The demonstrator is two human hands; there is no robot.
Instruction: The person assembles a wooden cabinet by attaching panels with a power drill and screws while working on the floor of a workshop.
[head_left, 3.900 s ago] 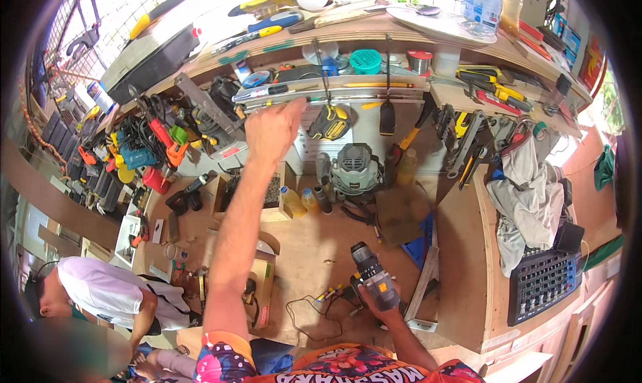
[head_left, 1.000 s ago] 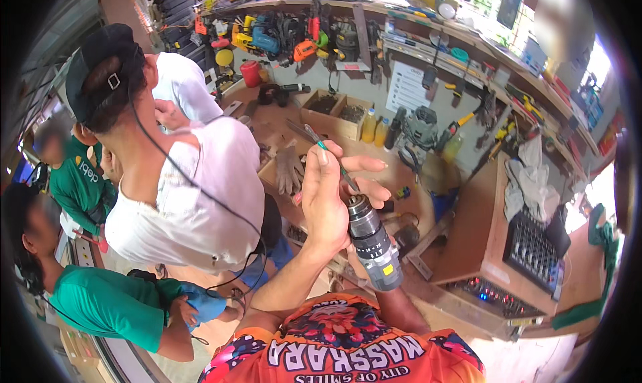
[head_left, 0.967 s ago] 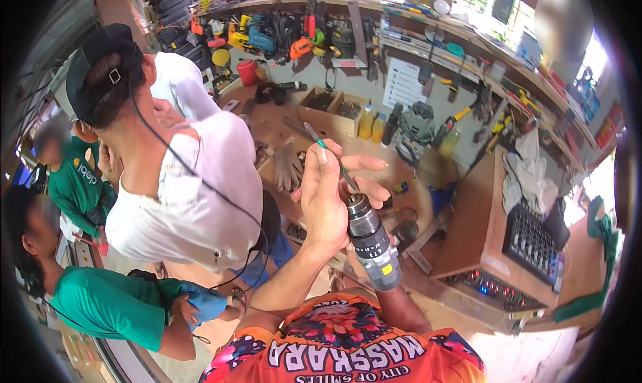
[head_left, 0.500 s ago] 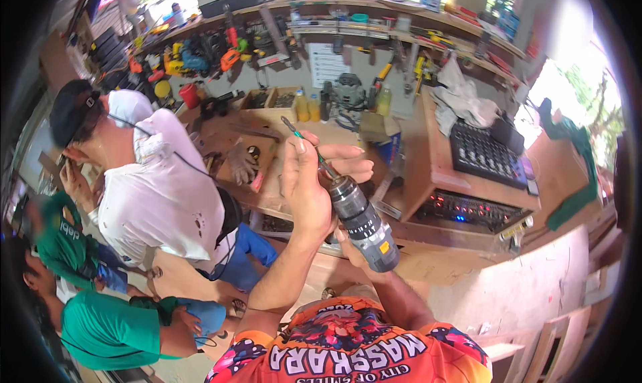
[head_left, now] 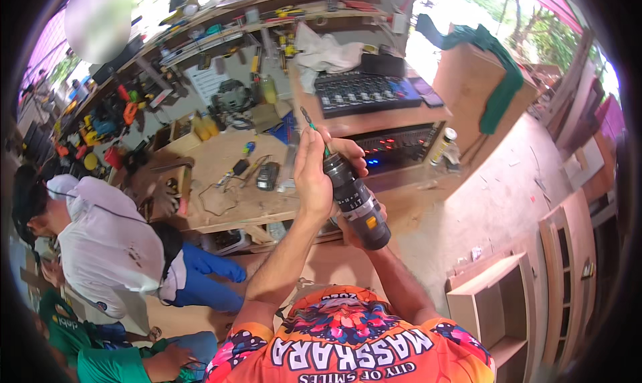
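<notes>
A black and grey cordless drill (head_left: 361,206) is held in front of my chest, its chuck tilted up and away from me. A long bit (head_left: 306,119) with a green band sticks out of the chuck. My left hand (head_left: 315,172) is around the bit just ahead of the chuck, fingers closed along both sides of it. Mostly hidden behind the drill body, my right hand (head_left: 353,230) grips the drill from below.
Ahead stands a workbench (head_left: 221,206) carrying a black battery pack (head_left: 267,176) and a cable. To its right, a wooden cabinet (head_left: 401,121) bears an audio mixer (head_left: 361,92). A person in white (head_left: 120,239) and others in green are at left; a wooden frame (head_left: 491,286) is at right.
My view has swung to the right, so the bench and the people sit further left. Both hands still hold the drill and its bit, and my left fingers lie closer around the bit.
</notes>
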